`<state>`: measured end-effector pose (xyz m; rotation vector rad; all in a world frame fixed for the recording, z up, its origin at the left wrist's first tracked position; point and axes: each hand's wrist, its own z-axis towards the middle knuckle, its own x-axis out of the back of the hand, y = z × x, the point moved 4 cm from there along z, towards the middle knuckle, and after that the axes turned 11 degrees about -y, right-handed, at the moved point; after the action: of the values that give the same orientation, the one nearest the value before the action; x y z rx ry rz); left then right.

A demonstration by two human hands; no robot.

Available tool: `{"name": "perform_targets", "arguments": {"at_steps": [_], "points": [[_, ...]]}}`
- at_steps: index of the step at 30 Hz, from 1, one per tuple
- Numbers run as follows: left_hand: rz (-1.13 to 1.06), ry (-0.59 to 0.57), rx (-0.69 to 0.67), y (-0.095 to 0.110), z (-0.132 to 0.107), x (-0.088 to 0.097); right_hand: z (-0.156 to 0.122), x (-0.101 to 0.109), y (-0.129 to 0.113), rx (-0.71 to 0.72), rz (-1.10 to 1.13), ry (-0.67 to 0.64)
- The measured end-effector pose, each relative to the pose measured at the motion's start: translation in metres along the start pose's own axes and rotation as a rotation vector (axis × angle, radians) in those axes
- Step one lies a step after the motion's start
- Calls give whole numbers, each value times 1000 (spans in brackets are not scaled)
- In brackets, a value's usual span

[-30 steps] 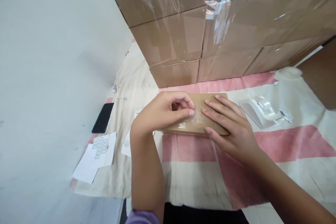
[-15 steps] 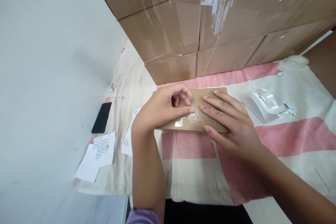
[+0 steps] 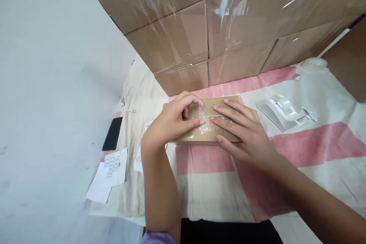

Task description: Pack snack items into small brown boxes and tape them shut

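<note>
A small flat cardboard box (image 3: 213, 103) lies on a pink-and-cream striped cloth (image 3: 314, 148). A strip of clear tape (image 3: 205, 126) runs across its top. My left hand (image 3: 171, 122) rests on the box's left half with the fingers curled, thumb and fingertips pressing on the tape. My right hand (image 3: 243, 133) lies flat on the right half, fingers stretched out and pointing left along the tape. The two hands' fingertips almost meet at the box's middle.
A stack of large cardboard cartons wrapped in clear film (image 3: 228, 19) rises right behind the box. A white tape dispenser (image 3: 281, 112) lies to the right. A black phone (image 3: 112, 133) and label sheets (image 3: 110, 169) lie at the left by the white floor.
The view has shifted a little, so everything sits slightly left. My left fingers have shifted slightly on the tape. My right hand stays flat on the box.
</note>
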<state>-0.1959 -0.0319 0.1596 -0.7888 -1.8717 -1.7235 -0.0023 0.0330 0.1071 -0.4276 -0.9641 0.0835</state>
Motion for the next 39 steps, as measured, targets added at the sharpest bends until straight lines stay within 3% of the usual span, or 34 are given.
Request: {"name": "perform_targets", "arguments": {"at_steps": [8, 16, 22, 26, 32, 39], "points": [[-73, 75, 20, -1, 4, 2, -2, -1, 0, 42, 0, 15], [-68, 53, 26, 2, 4, 3, 1, 6, -4, 184, -35, -80], [-48, 2, -5, 2, 3, 5, 6, 8, -22, 276, -124, -170], [-57, -11, -18, 0, 2, 6, 8, 8, -29, 272, -147, -198], [-57, -2, -25, 0, -2, 6, 10, 5, -30, 245, -127, -158], [-60, 12, -40, -1, -4, 11, 6, -2, -23, 297, -25, 29]]}}
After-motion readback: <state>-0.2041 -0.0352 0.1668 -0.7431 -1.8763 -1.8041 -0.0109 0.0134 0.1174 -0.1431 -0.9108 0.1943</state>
